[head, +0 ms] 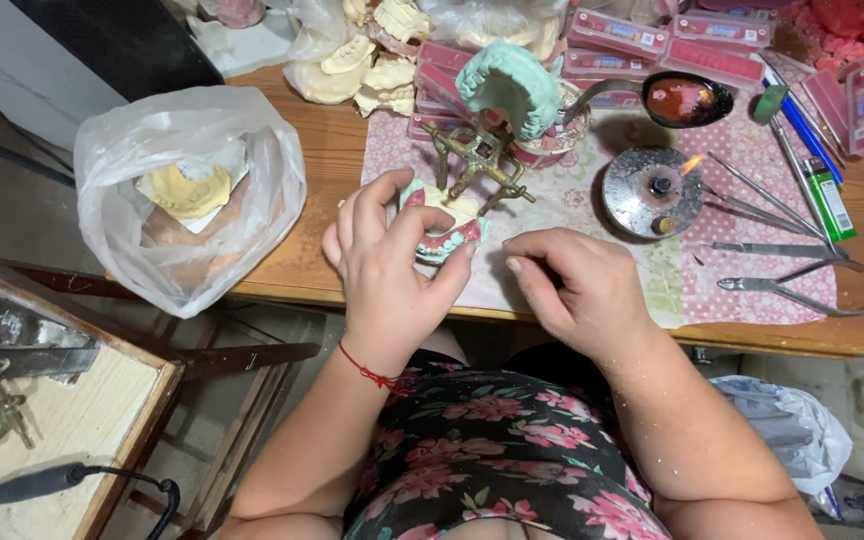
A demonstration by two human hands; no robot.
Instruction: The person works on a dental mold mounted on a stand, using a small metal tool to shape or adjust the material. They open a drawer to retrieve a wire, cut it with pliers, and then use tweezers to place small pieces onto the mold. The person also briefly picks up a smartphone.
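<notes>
Pink-and-white denture model [444, 232], one piece, pinched between thumb and fingers of the left hand [389, 270] at the front edge of the wooden table [322, 160]. Right hand [572, 285] just beside it, fingers curled together, holding nothing visible. Adjacent: brass articulator [482, 160] carrying a green cast, lit spirit burner [652, 192], metal hand tools [782, 250], plastic bag [187, 195] of casts.

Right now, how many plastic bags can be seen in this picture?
3. One clear bag holding a yellow dental cast lies on the table's left end, one sits at the top behind the casts, one lies on the floor, lower right. Others may be hidden.
</notes>
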